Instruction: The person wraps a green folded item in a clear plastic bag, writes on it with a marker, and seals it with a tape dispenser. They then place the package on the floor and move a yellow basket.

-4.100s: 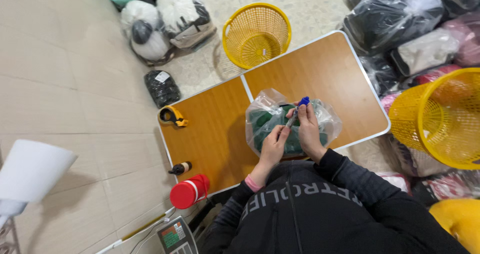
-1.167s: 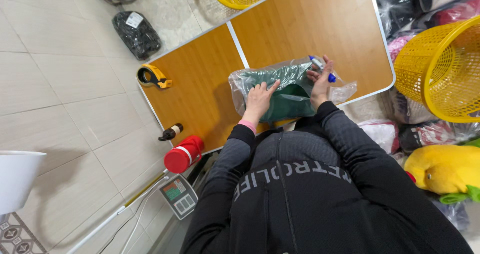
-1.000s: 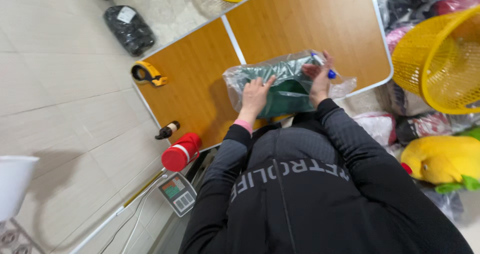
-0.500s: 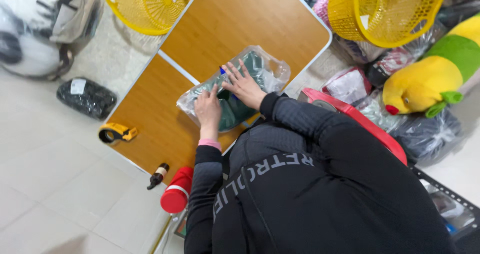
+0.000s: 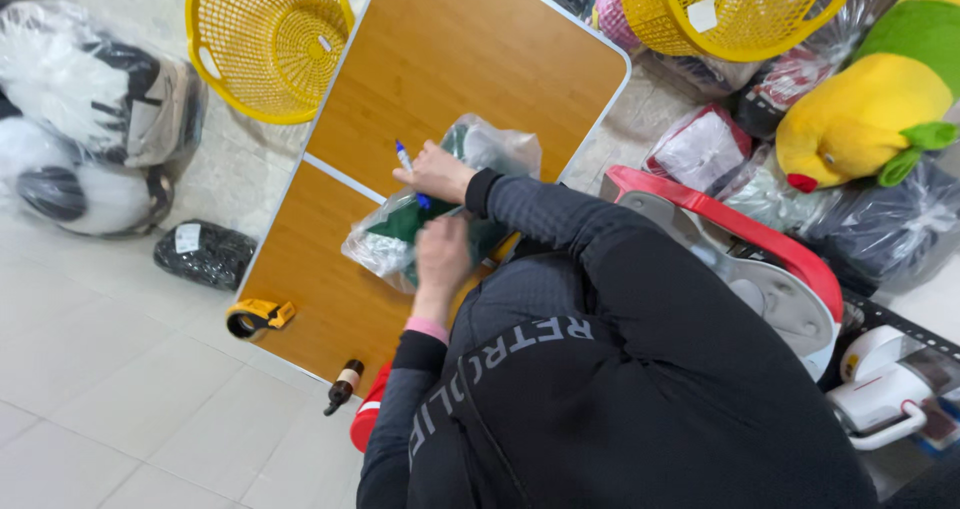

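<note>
We see a clear, crinkled plastic bag (image 5: 440,204) lying on the wooden folding table (image 5: 470,59), near its front edge just ahead of the person's chest; inside it sits a folded dark green item, soft-looking, though we cannot tell exactly what it is. The bag's long axis runs diagonally, from lower left to upper right across the tabletop. The left hand (image 5: 442,259) lies flat and spread on the bag's near end, pressing it down and gripping nothing. The right hand (image 5: 437,172) rests on the bag's upper side, fingers curled around a blue-and-white marker (image 5: 408,164) that points up and to the left. The table is smooth orange-brown wood grain with a pale rim and a seam across its middle. At its left corner lies a yellow tape dispenser (image 5: 256,318), and a small dark bottle (image 5: 342,386) sits at the near edge. A yellow lattice plastic basket (image 5: 262,44) stands on the floor beside the table, another (image 5: 735,9) beyond its far end, next to a yellow-and-green plush toy (image 5: 880,94).
</note>
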